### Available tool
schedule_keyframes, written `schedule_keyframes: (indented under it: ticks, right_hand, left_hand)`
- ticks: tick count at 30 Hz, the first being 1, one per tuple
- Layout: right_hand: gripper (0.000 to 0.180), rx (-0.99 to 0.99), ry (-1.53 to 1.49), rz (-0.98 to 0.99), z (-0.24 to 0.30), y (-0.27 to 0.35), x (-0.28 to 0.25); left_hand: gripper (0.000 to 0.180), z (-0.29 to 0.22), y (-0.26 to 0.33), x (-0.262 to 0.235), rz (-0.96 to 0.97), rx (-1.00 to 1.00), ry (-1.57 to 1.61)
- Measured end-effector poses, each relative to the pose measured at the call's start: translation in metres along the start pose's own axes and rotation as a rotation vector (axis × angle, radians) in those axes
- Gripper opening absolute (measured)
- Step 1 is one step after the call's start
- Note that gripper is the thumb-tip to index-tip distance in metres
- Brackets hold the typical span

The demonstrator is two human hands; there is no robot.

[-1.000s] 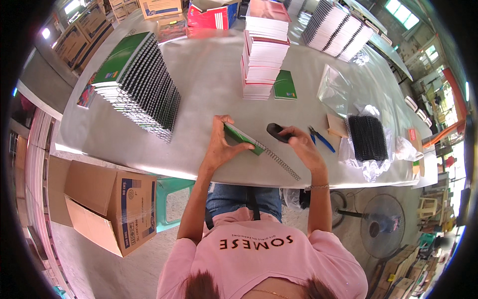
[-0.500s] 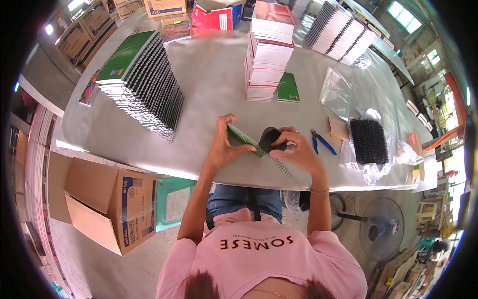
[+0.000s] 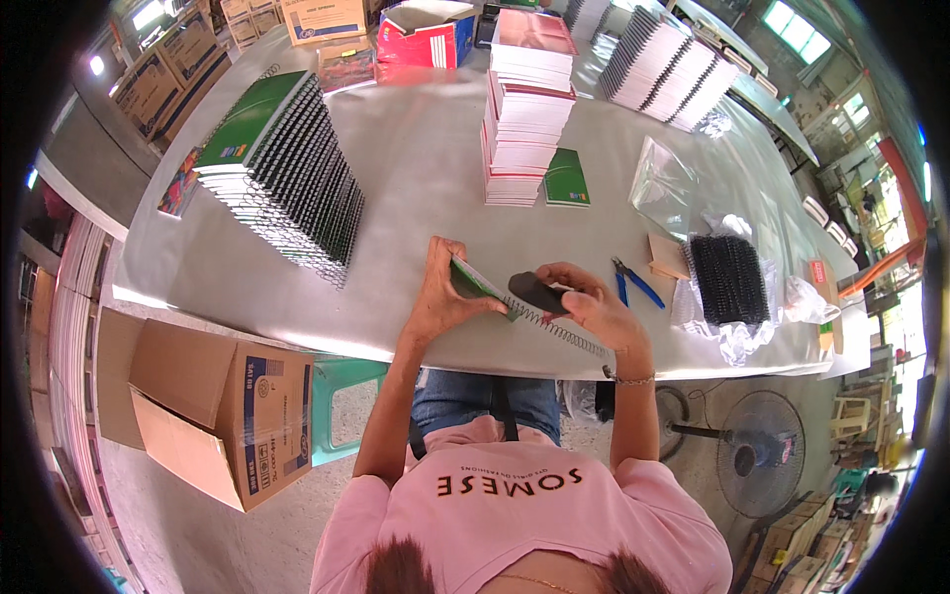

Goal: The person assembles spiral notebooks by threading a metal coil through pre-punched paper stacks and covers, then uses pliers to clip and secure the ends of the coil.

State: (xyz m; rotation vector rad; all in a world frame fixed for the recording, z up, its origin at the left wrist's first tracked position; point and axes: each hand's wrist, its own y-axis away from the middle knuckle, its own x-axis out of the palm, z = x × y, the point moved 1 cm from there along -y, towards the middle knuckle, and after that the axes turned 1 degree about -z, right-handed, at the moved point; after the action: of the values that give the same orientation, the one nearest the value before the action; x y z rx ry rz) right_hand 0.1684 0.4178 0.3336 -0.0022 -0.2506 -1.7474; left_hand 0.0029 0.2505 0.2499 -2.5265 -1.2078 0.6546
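Note:
My left hand [image 3: 438, 297] grips a green-covered notebook [image 3: 473, 281], thumb on the near side and fingers on the far side. A thin wire spiral coil [image 3: 566, 336] runs from the notebook's right end toward my right wrist. In my right hand [image 3: 597, 305] is a dark rounded block [image 3: 537, 293], held just above the coil close to the notebook; its exact kind does not show. Blue-handled cutting pliers [image 3: 636, 284] lie to the right of that hand. Beyond them, a bundle of black coils [image 3: 728, 279] rests on crumpled wrapping.
A tall stack of spiral-bound green notebooks [image 3: 287, 173] stands at the left. Unbound books [image 3: 524, 129] are piled at the middle back, beside a single green notebook [image 3: 566, 178]. More bound books [image 3: 668, 74] stand farther right. An open carton [image 3: 223, 406] sits below the table's left edge.
The dark block in my right hand has tilted flatter, and more of the coil shows under it. My left hand keeps its hold on the notebook, almost unmoved.

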Motion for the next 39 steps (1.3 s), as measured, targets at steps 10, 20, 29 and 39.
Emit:
schedule_keyframes:
  ticks: [10,20,29,39]
  right_hand:
    - [0.037,-0.104,0.453,-0.087,-0.018,-0.009,-0.011]
    - [0.041,-0.242,0.989,-0.414,-0.043,-0.022,0.002]
    - [0.052,-0.398,1.002,-0.198,-0.050,-0.021,-0.013]
    - [0.044,-0.005,0.204,0.143,-0.007,-0.008,-0.001]
  left_hand:
    - [0.087,0.000,-0.002,-0.001,-0.013,-0.005,-0.016]
    - [0.089,-0.002,-0.001,0.004,0.016,0.004,-0.014]
    - [0.082,-0.006,0.000,0.002,-0.009,0.137,-0.080]
    - [0.068,-0.003,0.002,-0.002,0.017,0.134,-0.090]
